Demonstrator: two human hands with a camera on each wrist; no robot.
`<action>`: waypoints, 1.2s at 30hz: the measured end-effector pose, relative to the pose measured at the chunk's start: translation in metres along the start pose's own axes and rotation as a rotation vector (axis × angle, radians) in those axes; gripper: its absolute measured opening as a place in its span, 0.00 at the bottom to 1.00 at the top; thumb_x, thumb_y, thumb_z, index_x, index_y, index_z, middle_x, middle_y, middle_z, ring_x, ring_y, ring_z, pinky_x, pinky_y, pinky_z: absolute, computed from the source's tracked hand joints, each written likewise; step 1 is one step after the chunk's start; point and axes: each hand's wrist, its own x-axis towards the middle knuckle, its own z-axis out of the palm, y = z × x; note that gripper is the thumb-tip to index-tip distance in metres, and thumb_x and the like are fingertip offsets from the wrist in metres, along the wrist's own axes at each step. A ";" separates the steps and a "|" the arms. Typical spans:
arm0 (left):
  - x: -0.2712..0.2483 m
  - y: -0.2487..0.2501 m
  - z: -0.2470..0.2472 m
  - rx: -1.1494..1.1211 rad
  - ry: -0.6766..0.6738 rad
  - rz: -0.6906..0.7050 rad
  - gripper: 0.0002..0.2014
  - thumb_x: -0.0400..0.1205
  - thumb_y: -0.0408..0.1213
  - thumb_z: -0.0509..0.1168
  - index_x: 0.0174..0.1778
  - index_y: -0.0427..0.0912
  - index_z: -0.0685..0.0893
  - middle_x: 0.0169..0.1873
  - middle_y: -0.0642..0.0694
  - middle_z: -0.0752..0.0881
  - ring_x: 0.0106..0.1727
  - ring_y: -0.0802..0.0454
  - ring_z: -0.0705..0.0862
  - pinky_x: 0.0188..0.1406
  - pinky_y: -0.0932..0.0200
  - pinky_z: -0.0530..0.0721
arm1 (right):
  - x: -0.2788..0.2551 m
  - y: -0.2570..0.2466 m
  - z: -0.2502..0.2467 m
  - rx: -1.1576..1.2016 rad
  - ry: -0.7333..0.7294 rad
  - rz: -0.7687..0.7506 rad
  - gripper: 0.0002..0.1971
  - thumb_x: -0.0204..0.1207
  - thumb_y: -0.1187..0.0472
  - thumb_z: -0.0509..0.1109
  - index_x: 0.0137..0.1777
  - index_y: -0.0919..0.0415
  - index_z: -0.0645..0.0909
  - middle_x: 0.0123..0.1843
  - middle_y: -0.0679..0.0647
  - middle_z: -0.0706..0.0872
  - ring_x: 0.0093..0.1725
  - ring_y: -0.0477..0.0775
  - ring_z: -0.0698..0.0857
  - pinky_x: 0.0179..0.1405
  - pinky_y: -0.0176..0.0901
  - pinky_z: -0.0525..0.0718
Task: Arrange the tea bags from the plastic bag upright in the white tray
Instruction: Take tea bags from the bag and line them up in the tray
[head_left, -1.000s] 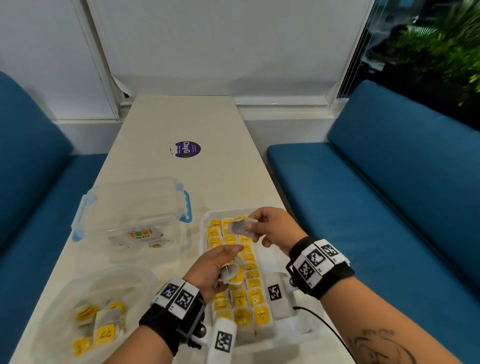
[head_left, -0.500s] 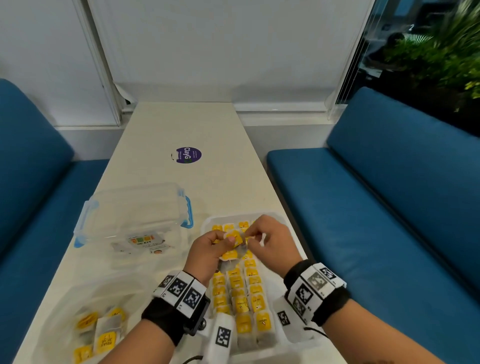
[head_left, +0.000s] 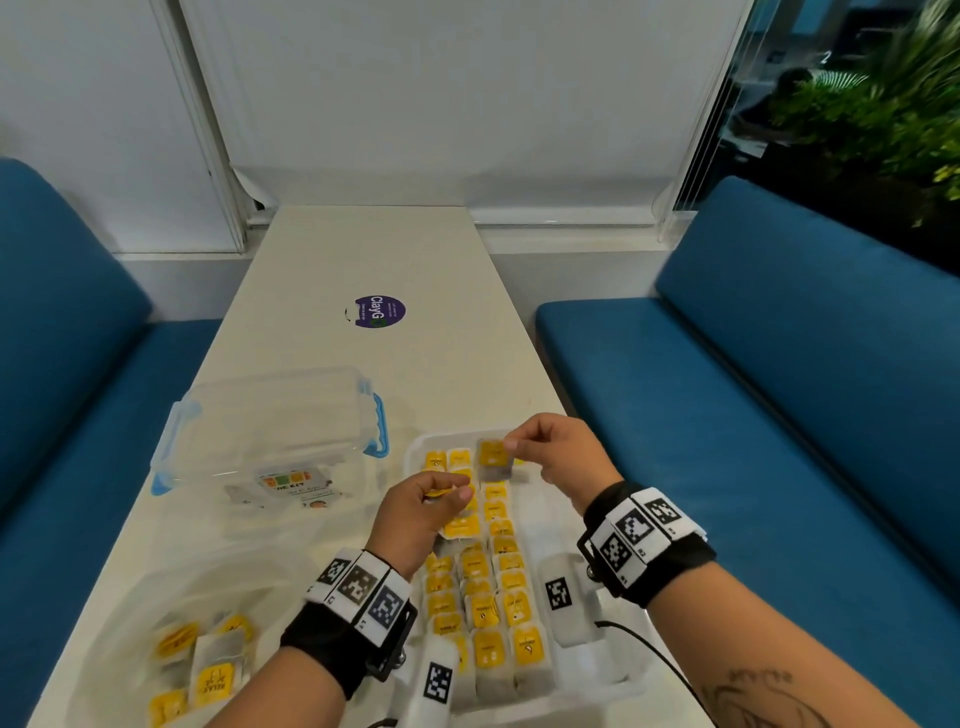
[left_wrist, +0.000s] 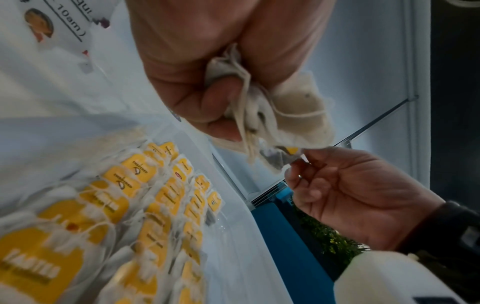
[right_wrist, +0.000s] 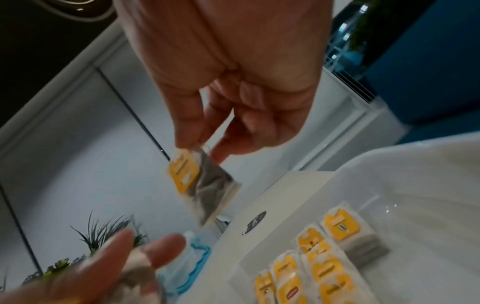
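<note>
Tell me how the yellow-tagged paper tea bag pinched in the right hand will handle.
The yellow-tagged paper tea bag probably feels very light: the right hand holds it by two fingertips. It hangs limp, so likely floppy and prone to slumping.

A long off-white table (head_left: 332, 270) carries a round purple sticker (head_left: 380, 312) at mid-length, a clear lidded box with blue clasps (head_left: 270, 431), a plastic bag (head_left: 171, 649) at the near left corner, and the white tray (head_left: 587, 670) of upright tea bags (head_left: 488, 613) at the near right.
</note>
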 end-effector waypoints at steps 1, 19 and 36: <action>0.000 -0.002 0.001 -0.002 0.001 -0.017 0.09 0.78 0.33 0.68 0.53 0.34 0.85 0.48 0.45 0.86 0.35 0.63 0.87 0.16 0.69 0.77 | 0.001 -0.001 -0.002 0.017 0.005 0.033 0.11 0.73 0.69 0.72 0.32 0.56 0.80 0.32 0.49 0.84 0.30 0.42 0.77 0.23 0.31 0.70; 0.006 -0.003 0.016 0.139 -0.099 -0.085 0.23 0.56 0.44 0.77 0.43 0.33 0.87 0.35 0.43 0.85 0.36 0.49 0.82 0.40 0.55 0.79 | -0.014 0.005 0.012 0.010 -0.085 0.135 0.08 0.76 0.68 0.69 0.36 0.60 0.77 0.28 0.55 0.80 0.26 0.49 0.76 0.18 0.34 0.71; 0.002 -0.002 0.016 0.061 -0.071 -0.192 0.05 0.75 0.42 0.72 0.40 0.47 0.83 0.41 0.46 0.84 0.42 0.50 0.79 0.35 0.59 0.70 | -0.009 0.012 0.008 -0.040 -0.099 0.162 0.06 0.74 0.64 0.74 0.38 0.60 0.79 0.27 0.54 0.80 0.25 0.47 0.76 0.18 0.33 0.71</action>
